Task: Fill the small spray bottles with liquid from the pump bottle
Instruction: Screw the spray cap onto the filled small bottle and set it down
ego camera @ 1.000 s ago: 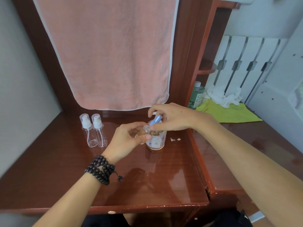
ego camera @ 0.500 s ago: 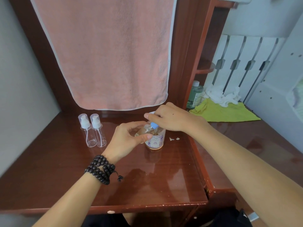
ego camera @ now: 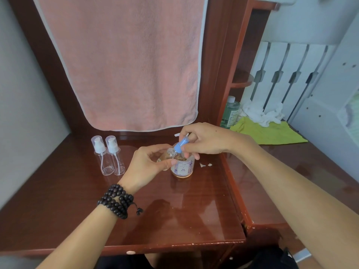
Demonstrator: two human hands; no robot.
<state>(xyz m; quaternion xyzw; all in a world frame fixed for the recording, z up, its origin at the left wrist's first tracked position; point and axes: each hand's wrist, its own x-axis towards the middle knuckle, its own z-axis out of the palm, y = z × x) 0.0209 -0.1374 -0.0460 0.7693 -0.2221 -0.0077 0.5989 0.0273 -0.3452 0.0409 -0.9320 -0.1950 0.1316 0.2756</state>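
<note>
Two capped small spray bottles (ego camera: 108, 155) are seen upright, side by side, at the left of the table (ego camera: 77, 200). An uncapped small bottle (ego camera: 165, 155) is pinched by the left hand (ego camera: 149, 166); the pump bottle (ego camera: 182, 166) beside it is gripped at its blue pump (ego camera: 179, 146) by the right hand's (ego camera: 206, 138) curled fingers.

Glossy wooden desk (ego camera: 81, 210), spray bottles (ego camera: 109, 155), pump bottle (ego camera: 182, 166)

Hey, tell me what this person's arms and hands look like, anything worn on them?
Both forearms are bare, with no sleeves showing. The left wrist carries a bracelet of dark round beads wound round several times, with a short knotted cord hanging off it. The left hand and right hand wear no gloves, and no rings or watch show.
</note>
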